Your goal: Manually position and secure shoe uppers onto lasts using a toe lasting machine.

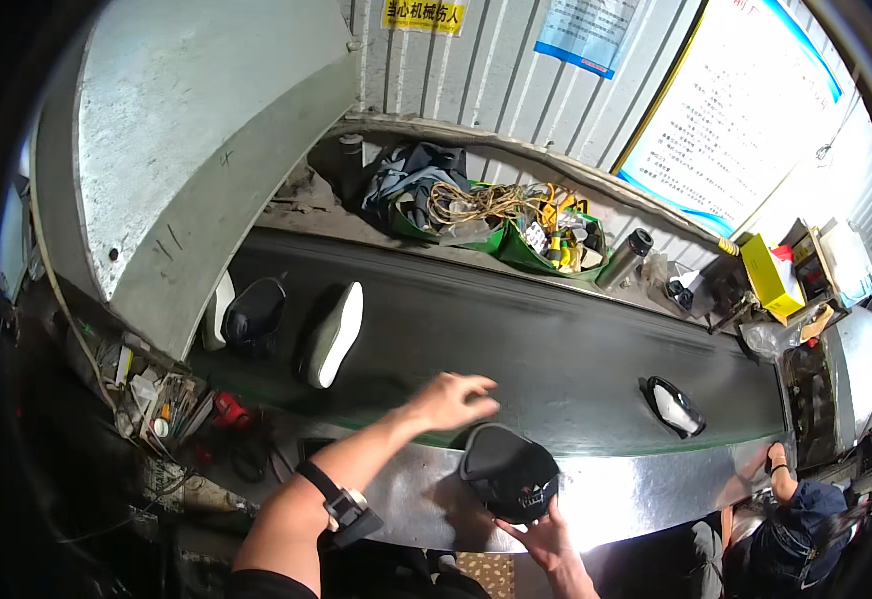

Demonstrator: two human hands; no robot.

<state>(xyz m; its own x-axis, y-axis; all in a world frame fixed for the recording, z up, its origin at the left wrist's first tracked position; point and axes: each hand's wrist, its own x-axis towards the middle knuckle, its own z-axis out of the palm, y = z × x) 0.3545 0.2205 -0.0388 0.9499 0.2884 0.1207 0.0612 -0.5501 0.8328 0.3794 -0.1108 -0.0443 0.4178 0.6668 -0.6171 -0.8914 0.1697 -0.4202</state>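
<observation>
A black shoe upper (509, 477), with a small pale print near its lower end, is tilted over the metal ledge (406, 499). Gripping its lower end from below is my right hand (544, 539), the thumb and fingers at its edges. My left hand (453, 401) reaches over the dark conveyor belt (516, 339), up and left of the upper, with fingers stretched out and nothing seen in them. A strapped device (346, 511) sits on my left forearm. On the belt at left lie a grey-green shoe with a white sole (338, 334) and another black upper (254, 314).
A black-and-white shoe (675, 408) lies on the belt at right. Green bins (556, 258) with cords and tools, plus a metal flask (627, 258), line the far shelf. A large grey machine housing (196, 140) rises at left. A co-worker (805, 529) is at lower right.
</observation>
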